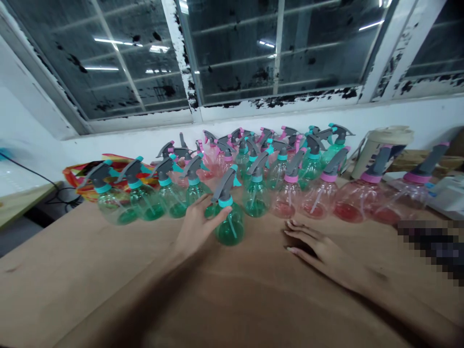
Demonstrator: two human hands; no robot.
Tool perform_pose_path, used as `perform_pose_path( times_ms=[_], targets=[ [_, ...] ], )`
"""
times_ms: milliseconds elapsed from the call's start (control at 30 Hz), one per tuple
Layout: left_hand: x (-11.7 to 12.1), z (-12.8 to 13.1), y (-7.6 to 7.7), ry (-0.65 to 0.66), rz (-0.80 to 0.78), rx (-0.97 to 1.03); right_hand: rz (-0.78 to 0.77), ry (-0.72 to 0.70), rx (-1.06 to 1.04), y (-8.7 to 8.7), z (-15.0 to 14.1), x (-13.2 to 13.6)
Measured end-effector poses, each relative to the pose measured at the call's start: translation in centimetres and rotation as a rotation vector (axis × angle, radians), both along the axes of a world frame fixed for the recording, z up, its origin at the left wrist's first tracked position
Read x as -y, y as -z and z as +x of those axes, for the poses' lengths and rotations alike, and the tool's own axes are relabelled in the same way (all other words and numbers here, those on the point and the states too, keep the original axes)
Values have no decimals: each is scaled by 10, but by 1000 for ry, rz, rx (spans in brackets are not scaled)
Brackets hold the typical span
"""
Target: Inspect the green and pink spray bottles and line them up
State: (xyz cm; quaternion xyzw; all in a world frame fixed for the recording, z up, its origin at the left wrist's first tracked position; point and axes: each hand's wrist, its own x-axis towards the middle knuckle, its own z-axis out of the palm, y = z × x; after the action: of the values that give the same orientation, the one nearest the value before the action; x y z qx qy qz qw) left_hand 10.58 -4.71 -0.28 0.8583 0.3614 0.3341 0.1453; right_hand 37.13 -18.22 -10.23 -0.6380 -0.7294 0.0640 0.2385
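Note:
A green spray bottle [231, 227] with a grey trigger head and turquoise collar stands nearest to me, in front of a row of others. My left hand [198, 222] grips it from the left, thumb across the upper body just under the collar; its other fingers are partly hidden behind the bottle. My right hand [319, 249] rests on the table, fingers stretched out, holding nothing. Just beyond its fingertips are the pink spray bottles [284, 205]. Another green spray bottle [255, 202] stands between the held one and the pink ones.
On the wooden table [108, 270], green spray bottles [147, 205] line up at left and larger pink ones [357, 203] at right. Several more crowd behind. A colourful bag [118, 166] lies back left; a cream container [384, 142] stands back right, by the wall under the window.

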Motion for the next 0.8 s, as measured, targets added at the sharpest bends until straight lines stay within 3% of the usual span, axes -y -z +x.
perform_pose_path(
  times_ms=[267, 367, 467, 600, 800],
  targets=[
    [-31, 9, -1, -10, 14, 12, -36, 84, -96, -49, -9, 1],
    [-40, 12, 0, 3, 13, 12, -53, 152, -179, -69, -14, -10],
    [-47, 16, 3, -2, 19, 10, 33, 199, -201, -83, -21, -27],
    [-57, 21, 5, 3, 35, 13, 111, 271, -158, -92, -36, -50],
    [-62, 25, 5, 11, 29, 21, 155, 378, -14, -88, -51, -75]
  ],
)
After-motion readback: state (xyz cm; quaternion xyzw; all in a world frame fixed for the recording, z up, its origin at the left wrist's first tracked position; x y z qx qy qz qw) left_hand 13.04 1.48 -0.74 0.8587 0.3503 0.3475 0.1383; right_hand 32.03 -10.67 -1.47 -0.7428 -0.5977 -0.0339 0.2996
